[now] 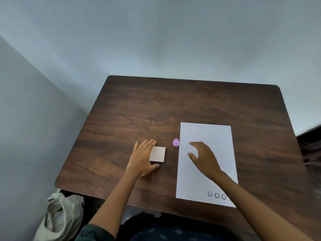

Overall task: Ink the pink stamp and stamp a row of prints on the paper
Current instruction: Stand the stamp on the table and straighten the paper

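The small pink stamp (176, 142) stands upright on the wooden table (173, 105), just left of the white paper (206, 133). A pale ink pad (158, 153) lies left of the stamp. My left hand (143, 158) lies flat against the pad's left side, with its thumb at the pad's near edge. My right hand (204, 158) hovers over the paper, fingers spread and curved, a short way right of the stamp and holding nothing. A row of round prints (217, 195) runs along the paper's near edge; my right forearm covers its right end.
A grey-white bag (60, 216) lies on the floor at the table's near left corner. Walls close in behind and to the left. Another dark surface (311, 140) stands off the table's right edge.
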Demonstrator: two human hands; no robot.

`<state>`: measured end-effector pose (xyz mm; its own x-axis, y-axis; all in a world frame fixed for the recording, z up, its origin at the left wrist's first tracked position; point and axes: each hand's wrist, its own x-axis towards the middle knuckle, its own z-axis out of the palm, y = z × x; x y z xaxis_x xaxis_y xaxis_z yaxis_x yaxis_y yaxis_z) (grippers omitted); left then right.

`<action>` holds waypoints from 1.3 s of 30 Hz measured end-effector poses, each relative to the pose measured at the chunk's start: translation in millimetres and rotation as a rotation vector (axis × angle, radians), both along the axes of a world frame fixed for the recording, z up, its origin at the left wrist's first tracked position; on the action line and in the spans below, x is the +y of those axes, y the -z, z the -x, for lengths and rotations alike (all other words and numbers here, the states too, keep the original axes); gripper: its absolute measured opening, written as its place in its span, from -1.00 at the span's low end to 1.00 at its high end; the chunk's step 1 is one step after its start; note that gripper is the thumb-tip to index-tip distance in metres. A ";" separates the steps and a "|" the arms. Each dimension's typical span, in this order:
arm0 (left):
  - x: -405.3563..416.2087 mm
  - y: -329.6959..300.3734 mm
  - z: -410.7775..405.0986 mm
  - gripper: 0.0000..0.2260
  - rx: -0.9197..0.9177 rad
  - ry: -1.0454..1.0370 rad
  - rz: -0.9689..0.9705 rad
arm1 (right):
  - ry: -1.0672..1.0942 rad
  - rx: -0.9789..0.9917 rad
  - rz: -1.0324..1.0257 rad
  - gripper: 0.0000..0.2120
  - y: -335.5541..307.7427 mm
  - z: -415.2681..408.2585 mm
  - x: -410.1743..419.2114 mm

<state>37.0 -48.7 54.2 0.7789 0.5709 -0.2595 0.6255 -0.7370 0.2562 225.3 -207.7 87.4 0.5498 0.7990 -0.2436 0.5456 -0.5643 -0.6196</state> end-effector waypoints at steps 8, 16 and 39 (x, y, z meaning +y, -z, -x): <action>16.5 11.1 -5.8 -0.35 -0.101 0.028 0.026 | -0.118 0.002 0.007 -0.64 10.5 -2.2 62.1; 40.8 9.9 -14.4 -0.36 -0.056 0.026 0.044 | -0.176 -0.022 0.081 -0.75 28.3 -2.8 78.5; 58.7 9.3 -28.1 -0.16 -0.047 0.049 0.096 | -0.246 -0.136 -0.004 -0.67 37.5 0.7 89.9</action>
